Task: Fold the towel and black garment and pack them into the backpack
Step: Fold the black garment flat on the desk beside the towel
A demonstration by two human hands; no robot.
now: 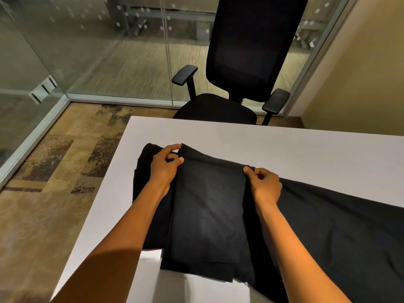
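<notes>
Mid-fold on the black garment (207, 206), centre frame on the white table (284, 147) — our left hand (165, 166) and right hand (265, 184) each pinch its far edge. Next: draw that edge toward us, evenly. Towel, backpack — not visible.

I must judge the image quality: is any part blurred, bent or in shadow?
Head view: carpet behind the glass wall is streaked with blur; the table edges bow from the wide lens; the black garment shows little fold detail; shadow covers the left forearm.
</notes>
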